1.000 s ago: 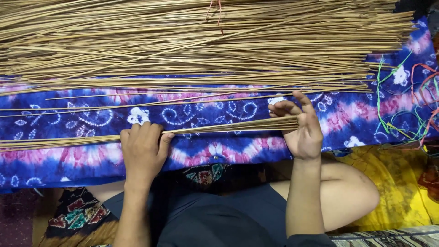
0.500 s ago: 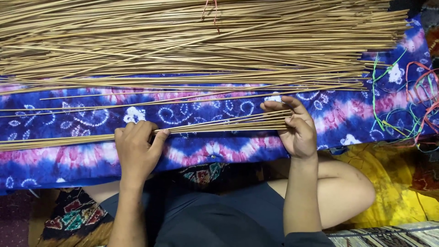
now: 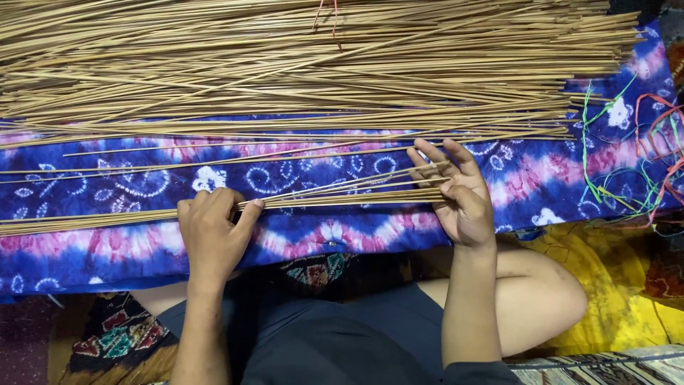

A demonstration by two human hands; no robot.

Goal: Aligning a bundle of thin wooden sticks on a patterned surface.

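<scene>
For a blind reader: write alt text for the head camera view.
Two bare hands gather a small bundle of thin tan sticks on a blue-and-pink tie-dye cloth: left hand grips it, right hand squares its ends. A big pile of sticks lies beyond; coloured threads at right.

Bare cloth open between left grip and right grip; stick pile blocks beyond, threads crowd the right.

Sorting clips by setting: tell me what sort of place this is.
Probably a home craft spot on the floor: a heap of thin tan sticks on a blue-and-pink tie-dye cloth, loose coloured threads beside it.
</scene>
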